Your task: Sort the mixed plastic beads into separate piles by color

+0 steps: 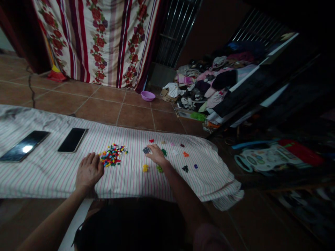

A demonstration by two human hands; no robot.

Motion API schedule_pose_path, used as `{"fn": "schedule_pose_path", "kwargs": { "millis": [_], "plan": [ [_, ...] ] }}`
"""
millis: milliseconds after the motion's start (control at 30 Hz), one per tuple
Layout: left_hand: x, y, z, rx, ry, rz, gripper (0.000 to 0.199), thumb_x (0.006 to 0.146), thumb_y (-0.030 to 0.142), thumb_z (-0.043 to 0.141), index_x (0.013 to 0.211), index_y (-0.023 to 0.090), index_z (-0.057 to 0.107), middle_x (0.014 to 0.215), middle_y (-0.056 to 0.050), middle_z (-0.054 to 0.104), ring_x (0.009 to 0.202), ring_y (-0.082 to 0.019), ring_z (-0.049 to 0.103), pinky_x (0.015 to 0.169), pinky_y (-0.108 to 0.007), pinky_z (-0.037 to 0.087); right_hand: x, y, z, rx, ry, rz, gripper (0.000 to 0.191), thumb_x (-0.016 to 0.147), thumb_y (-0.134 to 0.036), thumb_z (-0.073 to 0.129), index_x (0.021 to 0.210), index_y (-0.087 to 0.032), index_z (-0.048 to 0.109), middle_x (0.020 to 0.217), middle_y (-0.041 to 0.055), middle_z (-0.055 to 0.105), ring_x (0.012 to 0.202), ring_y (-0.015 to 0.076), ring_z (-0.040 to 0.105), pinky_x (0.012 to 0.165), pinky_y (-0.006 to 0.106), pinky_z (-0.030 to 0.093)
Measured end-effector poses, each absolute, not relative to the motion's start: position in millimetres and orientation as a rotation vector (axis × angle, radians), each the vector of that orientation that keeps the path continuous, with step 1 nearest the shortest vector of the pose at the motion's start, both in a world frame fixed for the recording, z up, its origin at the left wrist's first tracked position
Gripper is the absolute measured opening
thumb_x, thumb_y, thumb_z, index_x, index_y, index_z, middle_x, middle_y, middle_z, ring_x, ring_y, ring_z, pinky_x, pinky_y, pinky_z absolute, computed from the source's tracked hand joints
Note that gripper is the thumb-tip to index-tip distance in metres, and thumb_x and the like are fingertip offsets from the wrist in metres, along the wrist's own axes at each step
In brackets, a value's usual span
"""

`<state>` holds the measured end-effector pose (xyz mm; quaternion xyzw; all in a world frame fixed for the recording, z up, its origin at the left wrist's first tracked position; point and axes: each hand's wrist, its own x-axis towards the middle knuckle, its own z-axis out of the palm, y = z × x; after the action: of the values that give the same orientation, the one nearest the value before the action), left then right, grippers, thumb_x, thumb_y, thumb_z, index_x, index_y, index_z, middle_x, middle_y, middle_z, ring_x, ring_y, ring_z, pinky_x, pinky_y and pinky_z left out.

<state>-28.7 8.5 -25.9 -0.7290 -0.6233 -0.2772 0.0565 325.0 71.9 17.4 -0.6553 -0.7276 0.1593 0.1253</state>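
Observation:
On the striped cloth, my left hand (89,170) lies palm down with its fingers stretched out. It is beside a mixed heap of small bright beads (112,155), its fingertips near the heap's left edge. My right hand (157,154) reaches over a small grey bead pile (146,150), thumb and fingers slightly apart; I see nothing held between them. Around it are little single-colour piles: yellow beads (145,168), light green beads (159,168), dark green beads (164,152) and red beads (151,141). Farther right are orange beads (185,154), black beads (185,168) and blue beads (195,166).
Two phones, a larger phone (24,145) and a smaller phone (72,140), rest on the cloth (52,177) at left. Beyond the table, a purple basin (148,96) stands on the tiled floor before a flowered curtain (104,42). Clothes (206,80) are heaped at back right.

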Motion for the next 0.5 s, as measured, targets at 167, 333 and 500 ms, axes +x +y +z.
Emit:
{"fn": "schedule_pose_path", "kwargs": {
  "millis": [167,333,500],
  "plan": [
    [-30,7,-20,-2.274,-1.889,-0.877,0.034,0.084,0.03,0.044,0.113,0.019,0.06,0.122,-0.015,0.065,0.127,-0.033,0.051,0.107,-0.052,0.036,317,73,18,-1.869,-2.2,0.439,0.045,0.083,-0.025,0.073,0.127,-0.025,0.066,0.126,0.008,0.061,0.118,0.0243,0.052,0.102,0.037,0.041],
    [-29,7,-21,-2.277,-1.896,-0.873,0.035,0.086,0.03,0.042,0.115,0.019,0.058,0.121,-0.015,0.064,0.129,-0.032,0.049,0.109,-0.053,0.035,312,74,15,-1.877,-2.115,0.454,0.041,0.082,-0.022,0.075,0.123,-0.022,0.068,0.122,0.01,0.062,0.115,0.0242,0.053,0.102,0.037,0.041],
    [-28,7,-20,-2.252,-1.921,-0.853,0.038,0.087,0.033,0.039,0.115,0.015,0.058,0.124,-0.019,0.062,0.13,-0.034,0.049,0.109,-0.053,0.036,311,75,14,-1.78,-2.151,0.456,0.046,0.081,-0.021,0.075,0.126,-0.027,0.067,0.128,0.007,0.059,0.119,0.0247,0.05,0.105,0.04,0.039]
  ]
}}
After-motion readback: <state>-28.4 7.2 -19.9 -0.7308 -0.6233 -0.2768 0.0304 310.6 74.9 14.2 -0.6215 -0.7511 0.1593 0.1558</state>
